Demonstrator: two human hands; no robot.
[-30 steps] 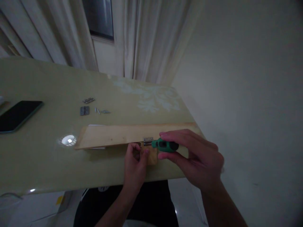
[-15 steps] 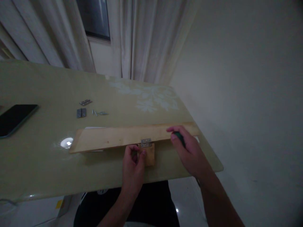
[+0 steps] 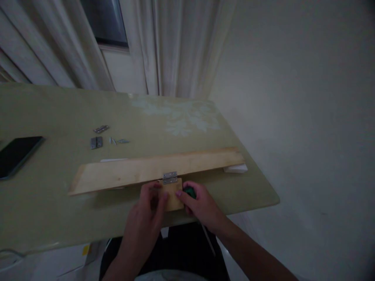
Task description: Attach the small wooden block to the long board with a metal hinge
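Note:
A small square wooden block (image 3: 173, 197) is joined to a long wooden board (image 3: 149, 167) by a metal hinge (image 3: 170, 178). My left hand (image 3: 148, 207) pinches the block's left edge between fingers and thumb. From the other side my right hand (image 3: 202, 203) touches the block's right edge with its thumb and fingertips. Tucked in that same hand is a screwdriver with a green handle (image 3: 191, 192); its shaft points down toward my lap. Part of the handle is hidden by my fingers.
Behind the board lie two more hinges, one flat (image 3: 96, 143) and one slanted (image 3: 101, 129), beside several screws (image 3: 118, 141). A phone (image 3: 19, 156) rests at the left. White supports (image 3: 236, 168) show under the board. The table meets a wall at the right.
My right hand has come left and down from above the board to the block's right edge, with the screwdriver still in it. My left hand stays at the block.

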